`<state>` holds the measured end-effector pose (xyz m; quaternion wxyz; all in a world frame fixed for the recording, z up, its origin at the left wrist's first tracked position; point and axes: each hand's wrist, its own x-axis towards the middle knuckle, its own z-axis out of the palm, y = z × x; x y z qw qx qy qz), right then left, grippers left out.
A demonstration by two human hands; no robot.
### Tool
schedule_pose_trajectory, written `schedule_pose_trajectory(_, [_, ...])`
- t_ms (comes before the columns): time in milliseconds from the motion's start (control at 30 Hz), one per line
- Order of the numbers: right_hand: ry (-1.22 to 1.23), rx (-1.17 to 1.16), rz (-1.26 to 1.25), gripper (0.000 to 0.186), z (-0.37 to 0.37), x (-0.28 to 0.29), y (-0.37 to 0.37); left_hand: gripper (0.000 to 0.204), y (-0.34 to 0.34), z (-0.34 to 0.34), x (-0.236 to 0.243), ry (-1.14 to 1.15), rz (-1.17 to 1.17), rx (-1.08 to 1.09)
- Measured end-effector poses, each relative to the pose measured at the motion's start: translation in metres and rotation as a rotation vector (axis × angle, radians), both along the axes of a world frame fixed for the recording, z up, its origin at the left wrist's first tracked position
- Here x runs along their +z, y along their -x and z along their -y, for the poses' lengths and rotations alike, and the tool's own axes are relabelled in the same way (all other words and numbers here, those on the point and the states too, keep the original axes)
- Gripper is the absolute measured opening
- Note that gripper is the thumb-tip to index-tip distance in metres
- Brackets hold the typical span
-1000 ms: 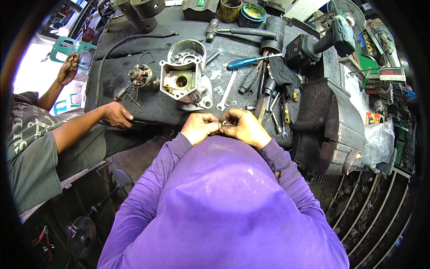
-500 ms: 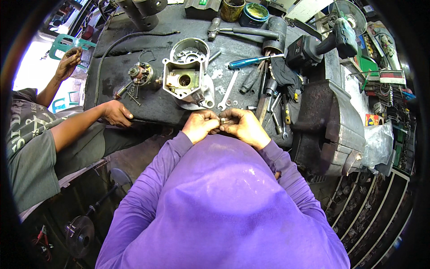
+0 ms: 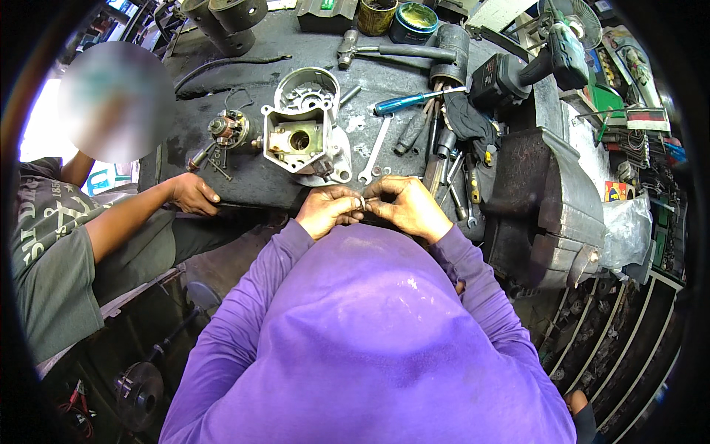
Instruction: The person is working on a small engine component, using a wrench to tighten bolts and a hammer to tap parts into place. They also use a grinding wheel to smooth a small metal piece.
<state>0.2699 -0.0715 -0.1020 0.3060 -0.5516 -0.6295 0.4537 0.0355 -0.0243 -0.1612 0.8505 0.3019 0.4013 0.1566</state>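
Observation:
At the bench's near edge, my left hand (image 3: 325, 210) and my right hand (image 3: 407, 208) meet with bent, closed fingertips. Pinched between them is a small, light metal piece (image 3: 362, 202), mostly covered by the fingers, so its kind does not show. Just beyond my left hand stands an open cast-metal housing (image 3: 297, 144) with a round hole inside. A combination spanner (image 3: 376, 151) lies past my fingertips, near small ring-like pieces. Left of the housing sits a round part with copper-coloured windings (image 3: 228, 129), beside several bolts.
A hammer (image 3: 399, 52), a blue screwdriver (image 3: 414, 101) and a cordless impact wrench (image 3: 536, 74) lie across the dark bench (image 3: 200, 140). A big black casing (image 3: 547, 214) stands at right. A co-worker's hand (image 3: 194, 194) rests on the left edge; another person's limb shows lower right.
My fingers have shifted slightly around the small metal piece, still held together at the bench edge. The co-worker's raised hand is now blurred. A limb has appeared at lower right.

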Motion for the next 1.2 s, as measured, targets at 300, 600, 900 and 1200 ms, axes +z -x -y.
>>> schedule_pose_trajectory(300, [0.428, -0.257, -0.326, 0.016, 0.011, -0.009, 0.011, 0.011, -0.009, -0.002, 0.013, -0.227, -0.237, -0.13])
schedule_pose_trajectory(600, [0.214, -0.143, -0.124, 0.02, 0.008, -0.004, 0.014, 0.021, -0.004, -0.002, -0.003, -0.126, -0.188, -0.154])
schedule_pose_trajectory(900, [0.19, -0.186, -0.001, 0.019, 0.004, -0.008, 0.016, 0.022, -0.017, 0.005, -0.002, -0.459, -0.326, -0.155])
schedule_pose_trajectory(1200, [0.541, -0.37, -0.304, 0.005, 0.009, -0.028, 0.023, 0.025, -0.012, 0.006, 0.018, -0.843, -0.329, -0.161])
